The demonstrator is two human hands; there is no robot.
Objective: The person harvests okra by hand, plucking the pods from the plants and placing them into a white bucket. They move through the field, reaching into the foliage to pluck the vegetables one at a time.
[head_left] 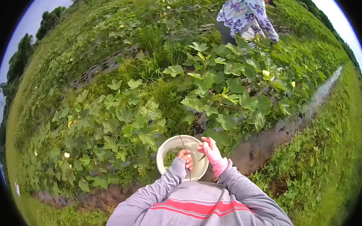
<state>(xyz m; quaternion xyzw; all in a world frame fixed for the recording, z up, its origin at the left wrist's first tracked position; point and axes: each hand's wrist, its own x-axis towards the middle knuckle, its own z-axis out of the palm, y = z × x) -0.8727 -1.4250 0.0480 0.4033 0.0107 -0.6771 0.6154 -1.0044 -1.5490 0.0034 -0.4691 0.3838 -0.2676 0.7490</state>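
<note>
A whitish bucket (200,168) is right in front of my body, with some green pieces (169,158) lying inside it. Its thin wire handle (183,142) stands up across the opening. My left hand (186,159) is closed round that handle, above the bucket's mouth. At the bucket's right rim is my right hand (210,151), in a pink and white glove with its fingers bent. A small thin blade, like a knife (202,157), sticks out below those fingers; its grip is hidden in the hand.
Broad-leaved plants with pale yellow flowers (265,73) grow ahead and to the left (120,119). A co-worker (245,15) in a flowered shirt bends over the plants at the upper right. A muddy, wet furrow (267,145) runs along the row, with grass (312,168) beside it.
</note>
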